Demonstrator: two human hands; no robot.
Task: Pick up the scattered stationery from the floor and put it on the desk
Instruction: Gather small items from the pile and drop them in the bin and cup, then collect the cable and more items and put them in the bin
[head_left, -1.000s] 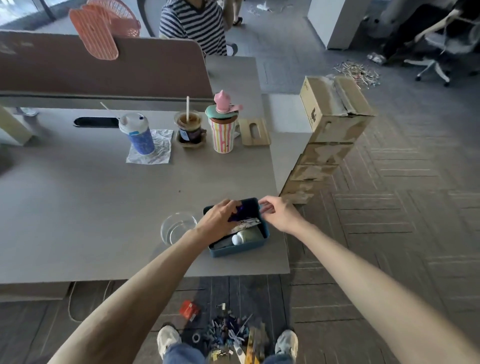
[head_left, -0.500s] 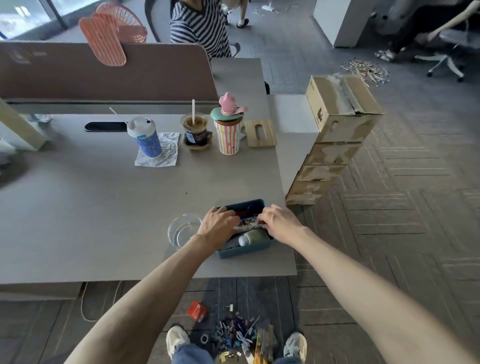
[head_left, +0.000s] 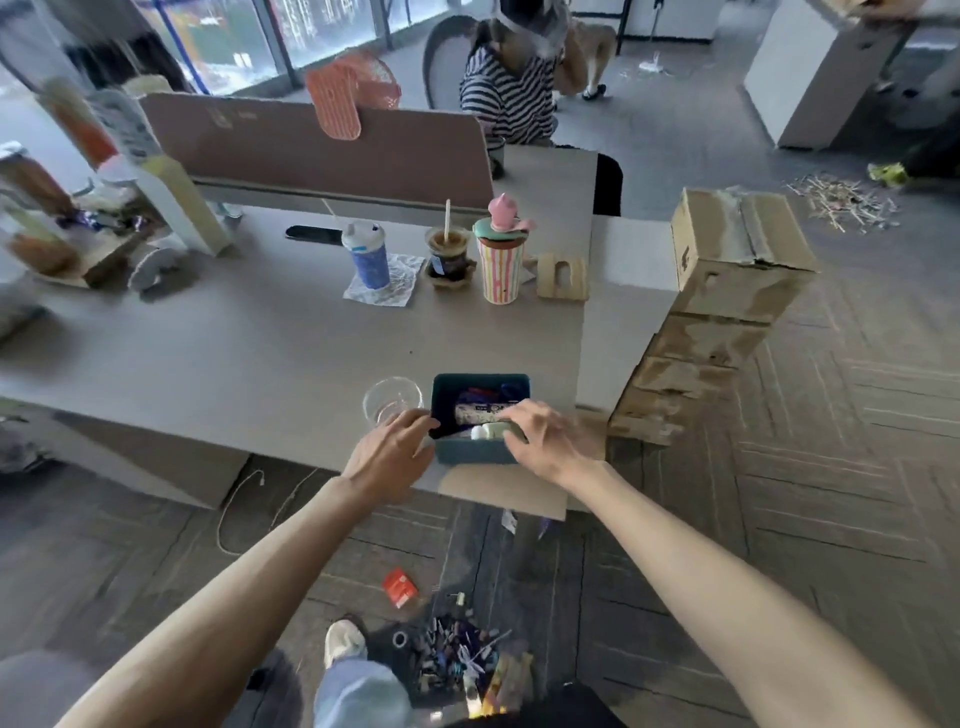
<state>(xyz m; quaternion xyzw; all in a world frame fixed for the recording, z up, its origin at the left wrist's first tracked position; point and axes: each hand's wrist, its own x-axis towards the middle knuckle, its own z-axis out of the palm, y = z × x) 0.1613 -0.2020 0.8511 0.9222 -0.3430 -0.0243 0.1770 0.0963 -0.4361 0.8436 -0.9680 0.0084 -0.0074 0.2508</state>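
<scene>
A dark blue box (head_left: 479, 383) stands at the front edge of the grey desk (head_left: 208, 353). Inside it lie a white patterned pack (head_left: 480, 414), a pale tube (head_left: 492, 430) and some dark items. My left hand (head_left: 390, 453) touches the box's left wall with its fingers apart. My right hand (head_left: 545, 435) hovers over the box's front right corner, fingers spread, nothing in it. On the floor by my feet lies a pile of scattered stationery (head_left: 460, 656), with a red packet (head_left: 400, 587) and a tape ring (head_left: 399, 638) beside it.
A clear glass (head_left: 392, 399) stands just left of the box. Further back on the desk are a blue cup (head_left: 368, 254), a coffee cup (head_left: 448, 254) and a striped tumbler (head_left: 500, 265). Stacked cardboard boxes (head_left: 727, 291) rise at the right. A person in a striped shirt (head_left: 509, 98) sits behind.
Both hands have drawn back from inside the box toward its front edge. The view has tilted up and widened, so more of the room shows.
</scene>
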